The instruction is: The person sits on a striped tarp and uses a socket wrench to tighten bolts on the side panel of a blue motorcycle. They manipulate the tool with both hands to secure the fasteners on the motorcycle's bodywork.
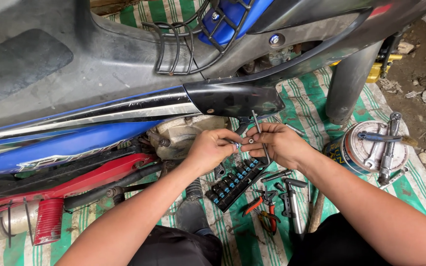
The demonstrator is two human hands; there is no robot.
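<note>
At frame centre, our left hand (212, 147) pinches a small silver socket (234, 145) toward the bent metal L-wrench (260, 135) gripped in our right hand (275, 143), not yet visibly joined.

bike side panel (232, 98): shiny black plastic | striped sheet (311, 103): woven green and white plastic | wrench (260, 135): smooth bare metal | tin (366, 148): dull, dirty metal

Blue motorcycle fairing (70, 143), green-and-white striped tarp (316, 98), red-handled pliers (265, 204).
</note>
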